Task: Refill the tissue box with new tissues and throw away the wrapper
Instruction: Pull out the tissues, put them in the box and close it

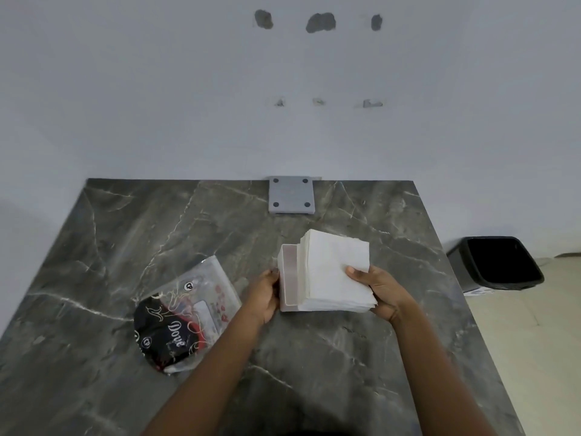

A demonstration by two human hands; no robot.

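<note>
Two hands work mid-surface [125, 234]. Left of them lies the empty wrapper [185, 313]. Left hand [262, 297] fingers clasp the tissue box [287, 278]; right hand [382, 289] fingers clamp the tissue stack [336, 269] over it. Bin [496, 262] stands far right.

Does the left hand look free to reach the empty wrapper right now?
Probably not yet: the left hand steadies the tissue box. The wrapper lies unobstructed beside it on the table.

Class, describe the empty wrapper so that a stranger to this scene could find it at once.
Start at the dark marble table. The wrapper lies flat on it, left of the left hand. Unlike the plain white tissues, it is clear plastic with a black and red print.
</note>
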